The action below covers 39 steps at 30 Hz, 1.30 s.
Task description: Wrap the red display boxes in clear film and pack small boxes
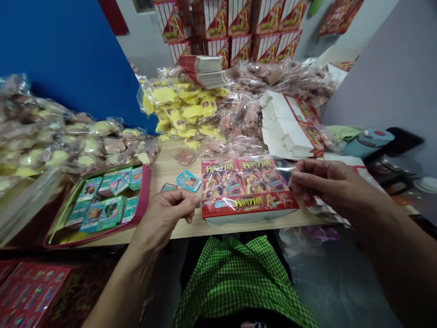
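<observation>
- Left hand [167,216]: we see it half-curled above the front edge of the desk [170,171], fingers bent inward, with nothing visible in its hold. Its fingertips sit just beside the left end of the red printed box.
- Right hand [327,182]: we see it partly curled, fingers held together, at the right end of the box. The fingertips [293,182] meet the clear plastic film [283,168] over the box; we cannot tell whether they pinch it.
- Red printed box [249,200]: it lies flat near the middle of the desk's front edge, between the two hands, with cartoon characters and a Chinese title on its face. A white base shows along its front.
- Loose cards: a blue card [189,181] and a smaller card [169,187] lie on the desk, just left of the box.
- Tin tray [141,191]: this pink-rimmed tray sits at the front left corner of the desk, holding teal and blue trading cards [102,214].
- Back edge: clear bags of yellow and pink items [180,107] lie heaped here, with a stack of printed cards [201,68] on top. White and red box blanks [290,125] lie at the back right corner.
- Beyond the desk: stacked red and white display boxes [232,23] rise behind it, and a blue partition [68,59] stands at the left.
- Below the desk: we see the person's green checked garment [235,282].
</observation>
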{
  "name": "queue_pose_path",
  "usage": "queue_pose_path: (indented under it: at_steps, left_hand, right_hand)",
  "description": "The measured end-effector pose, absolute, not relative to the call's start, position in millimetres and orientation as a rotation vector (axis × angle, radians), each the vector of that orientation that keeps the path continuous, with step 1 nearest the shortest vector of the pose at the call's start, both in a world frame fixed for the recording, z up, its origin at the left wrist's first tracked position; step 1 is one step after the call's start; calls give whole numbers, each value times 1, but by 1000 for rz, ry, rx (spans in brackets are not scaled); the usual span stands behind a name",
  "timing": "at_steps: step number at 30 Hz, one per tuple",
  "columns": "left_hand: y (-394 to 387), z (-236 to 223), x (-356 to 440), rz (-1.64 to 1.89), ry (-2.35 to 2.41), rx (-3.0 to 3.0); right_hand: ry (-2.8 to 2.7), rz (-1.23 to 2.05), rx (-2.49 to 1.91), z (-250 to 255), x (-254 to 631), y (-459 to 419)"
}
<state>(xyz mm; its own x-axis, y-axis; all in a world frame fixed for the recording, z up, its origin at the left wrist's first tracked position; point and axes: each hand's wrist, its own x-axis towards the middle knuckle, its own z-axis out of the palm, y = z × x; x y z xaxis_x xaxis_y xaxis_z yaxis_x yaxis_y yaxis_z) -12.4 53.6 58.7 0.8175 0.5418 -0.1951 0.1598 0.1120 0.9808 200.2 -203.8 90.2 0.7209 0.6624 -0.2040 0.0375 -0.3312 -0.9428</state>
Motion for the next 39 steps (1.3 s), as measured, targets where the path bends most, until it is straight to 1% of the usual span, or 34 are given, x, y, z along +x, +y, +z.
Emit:
queue_pose_path:
  at_steps: [5, 18, 34, 39]
  left_hand:
    - [49, 57, -13, 263, 608, 1485]
    - [52, 50, -12, 252, 580, 1570]
    - [49, 49, -12, 287, 629, 1699]
    - [49, 55, -9, 247, 633, 1687]
  right_hand:
    - [-525, 713, -1793, 86, 201, -208]
    - [-524, 711, -1994, 81, 199, -208]
    - [-546, 749, -1956, 78, 198, -211]
    - [-585, 747, -1962, 78, 200, -211]
